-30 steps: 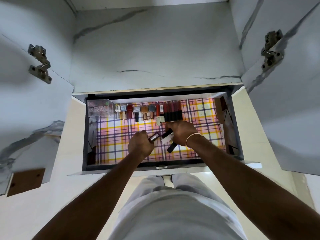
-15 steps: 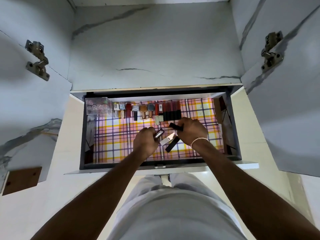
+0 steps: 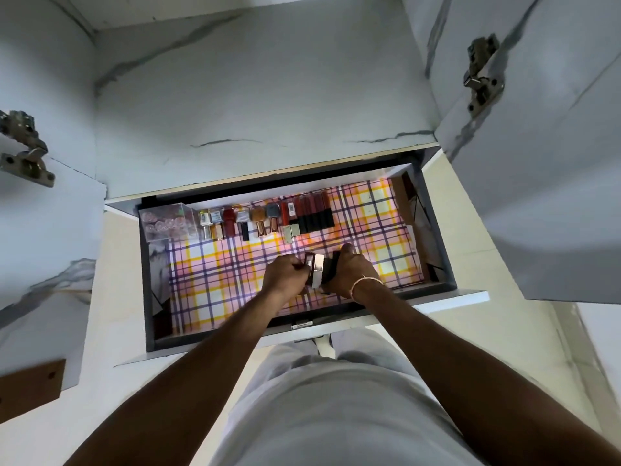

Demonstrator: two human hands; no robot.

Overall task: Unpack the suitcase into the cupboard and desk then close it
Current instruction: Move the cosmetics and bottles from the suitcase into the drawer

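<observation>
- The cupboard (image 3: 262, 95) stands open, its marbled doors swung out at 9 and 3 o'clock, a metal hinge (image 3: 482, 74) showing on the right door.
- Below its shelf the drawer (image 3: 433, 230) is pulled out toward the person, lined with a pink, yellow and purple checked sheet (image 3: 221, 280).
- Both forearms reach straight down from 6 o'clock and meet over the middle of the drawer.
- A clear plastic box (image 3: 168, 222) sits in the drawer's 10 o'clock corner; just beside it, along the 12 o'clock wall, runs a row of small bottles and lipsticks (image 3: 268, 218).
- The right hand (image 3: 349, 272), a thin bangle (image 3: 366, 283) on its wrist, is curled round dark slim cosmetic tubes (image 3: 331, 269), knuckles up.
- The left hand (image 3: 285, 275) is fisted, its fingers pinching a silver-and-white tube (image 3: 316, 269) that touches the dark ones, just above the lining.
</observation>
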